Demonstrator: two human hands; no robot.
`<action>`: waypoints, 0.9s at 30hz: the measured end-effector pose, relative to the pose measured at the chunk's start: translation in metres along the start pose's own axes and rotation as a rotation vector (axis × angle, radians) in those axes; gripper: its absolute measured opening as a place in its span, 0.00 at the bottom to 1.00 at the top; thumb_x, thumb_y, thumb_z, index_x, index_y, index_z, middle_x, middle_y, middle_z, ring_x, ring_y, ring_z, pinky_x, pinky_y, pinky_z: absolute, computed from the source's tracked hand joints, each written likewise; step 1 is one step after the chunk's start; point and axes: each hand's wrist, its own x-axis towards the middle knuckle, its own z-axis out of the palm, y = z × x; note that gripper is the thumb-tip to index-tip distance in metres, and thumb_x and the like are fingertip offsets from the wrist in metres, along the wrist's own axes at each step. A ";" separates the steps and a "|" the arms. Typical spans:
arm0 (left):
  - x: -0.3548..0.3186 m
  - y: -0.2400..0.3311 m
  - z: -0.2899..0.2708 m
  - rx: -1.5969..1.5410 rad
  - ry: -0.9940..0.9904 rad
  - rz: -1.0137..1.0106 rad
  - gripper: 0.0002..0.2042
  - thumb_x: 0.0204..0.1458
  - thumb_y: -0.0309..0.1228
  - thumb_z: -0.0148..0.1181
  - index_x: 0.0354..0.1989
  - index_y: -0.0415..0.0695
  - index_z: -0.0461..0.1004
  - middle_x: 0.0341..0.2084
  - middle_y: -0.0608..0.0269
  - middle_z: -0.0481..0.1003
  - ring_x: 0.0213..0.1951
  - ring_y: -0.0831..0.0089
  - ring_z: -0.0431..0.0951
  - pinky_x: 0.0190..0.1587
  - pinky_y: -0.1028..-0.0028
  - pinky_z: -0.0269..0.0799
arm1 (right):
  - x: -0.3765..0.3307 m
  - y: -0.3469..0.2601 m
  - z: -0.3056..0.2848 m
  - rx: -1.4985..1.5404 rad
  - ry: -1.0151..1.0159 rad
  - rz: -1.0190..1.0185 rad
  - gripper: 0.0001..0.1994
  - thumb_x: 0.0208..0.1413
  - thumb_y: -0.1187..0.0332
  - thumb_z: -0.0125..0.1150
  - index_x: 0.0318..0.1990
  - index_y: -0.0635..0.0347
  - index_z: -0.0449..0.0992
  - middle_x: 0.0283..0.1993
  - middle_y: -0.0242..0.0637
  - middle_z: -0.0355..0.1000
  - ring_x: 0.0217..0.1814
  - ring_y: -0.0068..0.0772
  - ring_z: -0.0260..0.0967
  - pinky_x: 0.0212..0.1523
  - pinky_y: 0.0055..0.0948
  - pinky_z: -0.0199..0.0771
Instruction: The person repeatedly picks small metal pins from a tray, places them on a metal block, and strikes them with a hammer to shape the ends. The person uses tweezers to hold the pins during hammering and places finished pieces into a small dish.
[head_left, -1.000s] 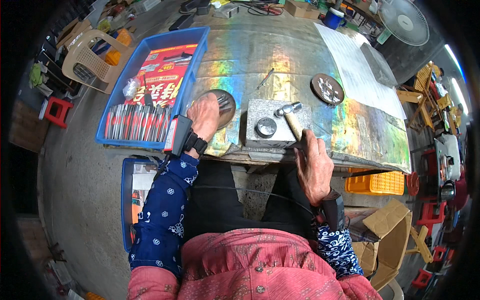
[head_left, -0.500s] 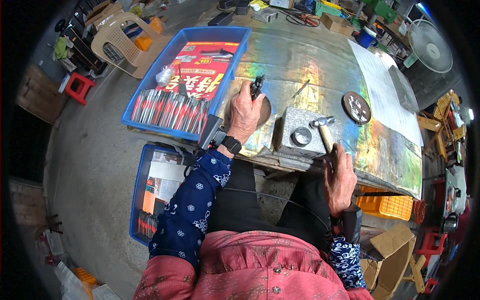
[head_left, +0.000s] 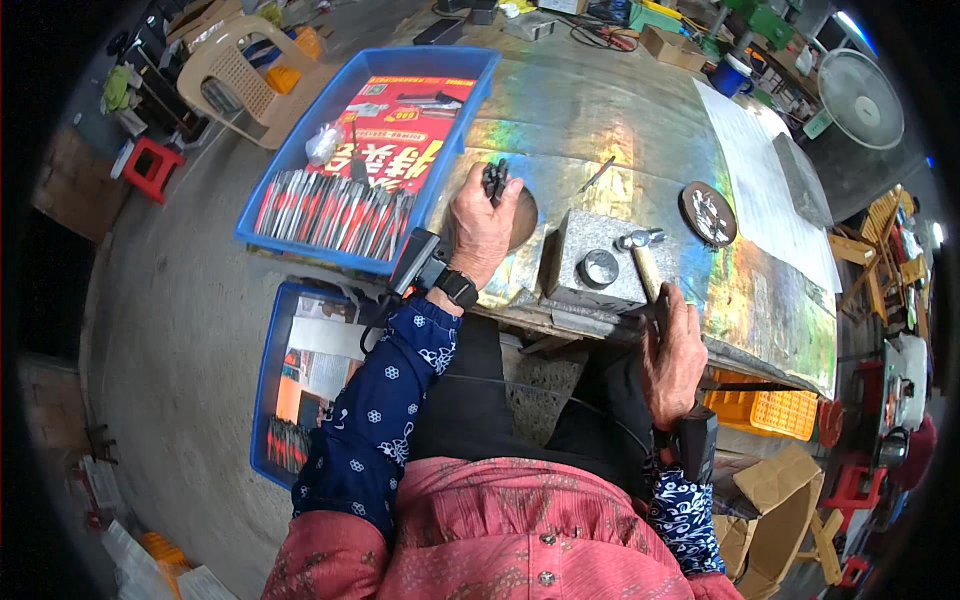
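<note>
My left hand (head_left: 482, 228) is closed around a small bunch of black pieces (head_left: 495, 180), perhaps metal parts, over a round brown dish (head_left: 524, 218); the fingers partly hide them. My right hand (head_left: 675, 352) rests at the table's near edge, fingers stretched out and thumb apart. Its fingertips are beside the handle end of a small hammer (head_left: 646, 268); whether they touch it I cannot tell. The hammer lies on a grey metal block (head_left: 582, 242), next to a short round metal ring or cup (head_left: 598, 268). Farther back lies a thin pen-like rod (head_left: 597, 174).
At left on the table, a blue tray (head_left: 478, 95) holds a row of red and silver tools (head_left: 335, 220). Below it stands another blue bin (head_left: 268, 390). A round dish with pale bits (head_left: 708, 214), a white sheet (head_left: 765, 170) and a fan (head_left: 860, 98) are at right.
My left hand has shifted slightly, and the black pieces in it have turned and sit more upright. My right hand stays near the hammer handle. The whole view has moved a little.
</note>
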 end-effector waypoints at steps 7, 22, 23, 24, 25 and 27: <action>-0.004 0.039 -0.079 -0.016 -0.012 0.235 0.11 0.57 0.35 0.61 0.36 0.38 0.71 0.20 0.67 0.73 0.22 0.80 0.74 0.25 0.80 0.69 | 0.000 0.015 0.004 -0.039 0.005 -0.083 0.25 0.56 0.72 0.59 0.62 0.59 0.63 0.49 0.51 0.68 0.47 0.55 0.70 0.46 0.42 0.72; -0.050 0.030 -0.284 -0.346 0.377 -0.154 0.07 0.59 0.33 0.58 0.32 0.48 0.66 0.20 0.72 0.66 0.20 0.81 0.65 0.23 0.80 0.65 | 0.009 0.017 -0.002 -0.231 0.089 -0.073 0.23 0.57 0.63 0.62 0.61 0.49 0.68 0.43 0.42 0.69 0.39 0.39 0.67 0.39 0.38 0.68; -0.054 0.020 -0.285 -0.306 0.378 -0.175 0.08 0.59 0.33 0.58 0.32 0.48 0.66 0.20 0.72 0.66 0.20 0.81 0.65 0.23 0.80 0.65 | 0.008 0.013 -0.003 -0.196 0.077 -0.160 0.23 0.57 0.64 0.61 0.61 0.50 0.68 0.43 0.41 0.69 0.39 0.37 0.67 0.39 0.36 0.68; -0.057 0.011 -0.287 -0.266 0.378 -0.193 0.08 0.59 0.34 0.59 0.32 0.48 0.66 0.20 0.72 0.66 0.20 0.81 0.65 0.23 0.80 0.65 | 0.006 0.007 -0.002 -0.137 0.050 -0.150 0.22 0.57 0.65 0.61 0.60 0.51 0.69 0.42 0.40 0.69 0.38 0.35 0.67 0.39 0.34 0.68; -0.061 0.006 -0.293 -0.230 0.376 -0.206 0.08 0.59 0.34 0.59 0.33 0.48 0.66 0.20 0.72 0.66 0.20 0.81 0.65 0.23 0.80 0.65 | 0.000 -0.001 -0.002 -0.071 -0.001 -0.176 0.21 0.57 0.68 0.61 0.58 0.54 0.71 0.42 0.39 0.70 0.36 0.32 0.67 0.38 0.31 0.68; -0.074 -0.005 -0.305 -0.201 0.306 -0.245 0.08 0.58 0.33 0.60 0.30 0.46 0.68 0.20 0.71 0.67 0.21 0.81 0.66 0.24 0.79 0.65 | -0.020 -0.015 0.005 0.151 -0.299 -0.124 0.18 0.55 0.70 0.62 0.54 0.61 0.73 0.38 0.43 0.72 0.35 0.38 0.69 0.38 0.35 0.70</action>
